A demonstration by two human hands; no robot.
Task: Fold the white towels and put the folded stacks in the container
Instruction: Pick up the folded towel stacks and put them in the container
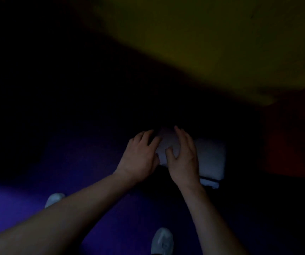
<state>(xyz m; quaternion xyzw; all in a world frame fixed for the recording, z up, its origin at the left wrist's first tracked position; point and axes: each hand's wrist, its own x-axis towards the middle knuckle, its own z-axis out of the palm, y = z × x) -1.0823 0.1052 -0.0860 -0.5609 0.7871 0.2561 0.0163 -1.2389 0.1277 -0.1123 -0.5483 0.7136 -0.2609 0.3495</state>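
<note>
1. Soft white folded towel stack point(209, 159), rounded corners, lies low in dim light on a dark surface, before the feet;
2. Left hand point(140, 157) and right hand point(184, 157) rest side by side on it, fingers spread flat.

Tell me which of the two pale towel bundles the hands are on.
The smaller, dimmer bundle on the left: the left hand and right hand flank it. The larger folded stack lies beside it, right of both hands.
</note>
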